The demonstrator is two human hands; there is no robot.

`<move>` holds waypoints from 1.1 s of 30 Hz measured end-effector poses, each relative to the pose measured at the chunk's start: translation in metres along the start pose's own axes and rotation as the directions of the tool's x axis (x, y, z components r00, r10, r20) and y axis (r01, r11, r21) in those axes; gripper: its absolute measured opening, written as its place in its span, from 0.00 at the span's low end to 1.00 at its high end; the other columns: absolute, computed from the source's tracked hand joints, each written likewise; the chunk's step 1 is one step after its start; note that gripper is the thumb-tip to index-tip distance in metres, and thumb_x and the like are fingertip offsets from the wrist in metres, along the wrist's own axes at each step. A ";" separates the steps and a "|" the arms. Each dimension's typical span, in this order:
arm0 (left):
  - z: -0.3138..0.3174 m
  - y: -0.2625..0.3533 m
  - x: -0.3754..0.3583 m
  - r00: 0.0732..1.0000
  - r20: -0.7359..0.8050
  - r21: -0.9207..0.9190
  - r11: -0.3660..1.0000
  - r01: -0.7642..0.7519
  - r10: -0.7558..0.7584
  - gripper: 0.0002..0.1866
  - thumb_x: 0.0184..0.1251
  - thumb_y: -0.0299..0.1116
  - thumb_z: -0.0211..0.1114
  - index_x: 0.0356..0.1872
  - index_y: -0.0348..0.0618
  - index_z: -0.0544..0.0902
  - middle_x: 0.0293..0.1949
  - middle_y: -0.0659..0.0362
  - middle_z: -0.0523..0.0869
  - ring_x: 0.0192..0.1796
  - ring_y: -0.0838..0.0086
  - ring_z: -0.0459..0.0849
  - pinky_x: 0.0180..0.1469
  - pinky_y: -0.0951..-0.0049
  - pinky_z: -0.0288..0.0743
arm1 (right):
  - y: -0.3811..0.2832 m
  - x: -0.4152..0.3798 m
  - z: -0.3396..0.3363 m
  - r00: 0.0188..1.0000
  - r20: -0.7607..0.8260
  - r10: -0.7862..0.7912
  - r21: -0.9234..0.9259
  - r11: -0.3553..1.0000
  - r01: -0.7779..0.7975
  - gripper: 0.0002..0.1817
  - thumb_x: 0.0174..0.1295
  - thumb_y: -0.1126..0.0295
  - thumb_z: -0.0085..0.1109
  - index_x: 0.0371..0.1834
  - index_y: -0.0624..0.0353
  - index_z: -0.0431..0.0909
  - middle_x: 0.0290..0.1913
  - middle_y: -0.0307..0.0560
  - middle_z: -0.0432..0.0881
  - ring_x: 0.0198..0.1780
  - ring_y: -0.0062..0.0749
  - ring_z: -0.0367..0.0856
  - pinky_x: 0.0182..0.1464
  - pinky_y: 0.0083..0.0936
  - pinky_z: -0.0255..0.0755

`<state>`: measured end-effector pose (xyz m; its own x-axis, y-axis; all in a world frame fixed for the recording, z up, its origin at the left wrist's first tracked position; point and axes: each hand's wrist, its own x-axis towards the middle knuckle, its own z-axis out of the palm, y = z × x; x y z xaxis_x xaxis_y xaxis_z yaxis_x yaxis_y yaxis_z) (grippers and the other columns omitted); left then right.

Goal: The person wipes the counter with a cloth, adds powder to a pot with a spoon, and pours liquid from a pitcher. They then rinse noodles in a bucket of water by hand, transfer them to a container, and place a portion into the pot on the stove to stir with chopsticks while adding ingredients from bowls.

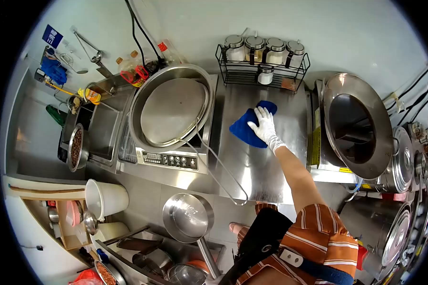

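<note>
My right hand [265,128], in a white glove, lies on a dark blue cloth [248,133] on the steel worktop [257,178]. Its fingers are stretched out over the cloth, the thumb apart. At the bottom edge a small part of my gloved left hand [215,280] shows at the handle end of a long-handled metal saucepan [188,217]. Most of that hand is cut off by the frame. The pan hangs in front of the worktop, its round inside facing up and full of bright reflections.
Behind the cloth stands a black wire rack [242,76] with several lidded jars. To the left, a large steel basin [142,137] sits on an induction cooker [171,160], a bent metal rod leaning out. A big wok [385,142] holds dark liquid at right. A sink [104,130] is far left.
</note>
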<state>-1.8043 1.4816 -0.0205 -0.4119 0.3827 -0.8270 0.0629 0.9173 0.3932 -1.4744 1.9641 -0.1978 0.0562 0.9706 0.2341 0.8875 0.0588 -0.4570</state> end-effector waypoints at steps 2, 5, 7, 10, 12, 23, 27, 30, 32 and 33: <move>0.014 0.008 -0.002 1.000 0.005 0.005 1.000 0.012 -0.012 0.14 0.52 0.26 0.69 0.39 0.33 0.79 0.27 0.56 0.84 0.28 0.74 0.81 0.31 0.74 0.74 | -0.005 0.028 0.003 0.994 -0.101 0.047 0.211 0.977 -0.025 0.42 0.53 0.45 0.60 0.64 0.64 0.63 0.66 0.57 0.64 0.68 0.52 0.58 0.70 0.40 0.51; 0.029 0.015 -0.003 1.000 0.015 0.013 1.000 0.026 -0.027 0.14 0.52 0.26 0.69 0.39 0.33 0.79 0.27 0.56 0.84 0.28 0.74 0.81 0.31 0.74 0.74 | -0.026 0.055 0.012 1.000 0.001 -0.024 0.138 0.990 0.024 0.44 0.51 0.44 0.62 0.64 0.65 0.63 0.64 0.59 0.66 0.66 0.51 0.60 0.68 0.38 0.53; 0.031 0.020 -0.005 0.999 0.014 0.025 0.999 0.032 -0.032 0.14 0.52 0.26 0.69 0.39 0.33 0.79 0.27 0.56 0.84 0.28 0.74 0.81 0.31 0.74 0.74 | -0.047 0.059 0.021 0.985 0.067 -0.160 0.092 0.984 0.153 0.45 0.50 0.42 0.62 0.64 0.64 0.63 0.63 0.59 0.67 0.67 0.50 0.60 0.69 0.40 0.52; 0.030 0.024 -0.004 0.999 0.001 0.042 0.999 0.034 -0.034 0.14 0.52 0.26 0.69 0.39 0.33 0.79 0.27 0.56 0.84 0.28 0.74 0.82 0.32 0.74 0.74 | -0.075 0.050 0.038 0.938 0.151 -0.311 0.071 0.950 0.304 0.47 0.50 0.40 0.60 0.66 0.62 0.61 0.64 0.58 0.66 0.67 0.49 0.61 0.71 0.43 0.48; 0.028 0.024 -0.003 1.000 -0.004 0.053 0.998 0.018 -0.018 0.14 0.52 0.26 0.69 0.39 0.33 0.79 0.27 0.56 0.84 0.28 0.74 0.82 0.32 0.74 0.74 | -0.087 0.037 0.043 0.880 0.190 -0.435 0.093 0.901 0.425 0.45 0.52 0.42 0.59 0.67 0.61 0.60 0.64 0.57 0.66 0.68 0.48 0.60 0.71 0.42 0.47; -0.006 0.010 -0.001 0.995 -0.014 0.076 0.992 -0.100 0.101 0.15 0.52 0.26 0.69 0.40 0.33 0.79 0.28 0.56 0.84 0.29 0.74 0.82 0.32 0.74 0.74 | -0.103 -0.119 0.017 0.787 0.146 -0.600 0.753 0.583 0.305 0.15 0.45 0.83 0.51 0.34 0.57 0.83 0.43 0.45 0.82 0.50 0.42 0.76 0.55 0.37 0.69; -0.018 0.008 0.003 0.995 -0.010 0.069 0.993 -0.096 0.097 0.15 0.52 0.26 0.69 0.40 0.33 0.79 0.28 0.56 0.84 0.29 0.75 0.82 0.32 0.74 0.75 | -0.067 -0.052 -0.009 0.973 -0.102 -0.208 0.801 0.563 0.204 0.17 0.46 0.86 0.47 0.34 0.57 0.83 0.41 0.52 0.82 0.49 0.45 0.77 0.56 0.35 0.70; -0.019 -0.002 0.004 0.996 -0.001 0.078 0.993 -0.092 0.092 0.15 0.52 0.26 0.69 0.40 0.33 0.79 0.28 0.56 0.84 0.29 0.75 0.82 0.32 0.74 0.75 | -0.020 0.020 0.001 0.967 -0.205 -0.152 0.348 0.912 0.217 0.18 0.54 0.70 0.57 0.50 0.57 0.78 0.54 0.53 0.76 0.60 0.50 0.69 0.64 0.41 0.61; -0.021 -0.005 0.007 0.996 0.008 0.087 0.992 -0.091 0.091 0.15 0.52 0.26 0.69 0.41 0.33 0.79 0.28 0.56 0.84 0.29 0.75 0.82 0.33 0.74 0.75 | -0.013 0.026 0.018 0.987 -0.038 -0.156 -0.040 0.987 0.154 0.29 0.54 0.56 0.60 0.59 0.56 0.72 0.63 0.51 0.68 0.67 0.51 0.60 0.68 0.45 0.53; -0.022 -0.007 0.007 0.996 0.012 0.093 0.992 -0.091 0.090 0.15 0.52 0.26 0.69 0.41 0.33 0.79 0.28 0.56 0.84 0.29 0.75 0.82 0.33 0.74 0.75 | -0.023 0.023 0.014 0.985 0.014 -0.174 -0.084 0.981 0.175 0.32 0.54 0.53 0.59 0.60 0.55 0.70 0.65 0.51 0.66 0.68 0.52 0.57 0.69 0.46 0.50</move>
<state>-1.8276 1.4754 -0.0206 -0.3939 0.4653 -0.7927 0.1843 0.8849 0.4278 -1.4998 1.9882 -0.1940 -0.1054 0.9486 0.2983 0.9189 0.2076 -0.3355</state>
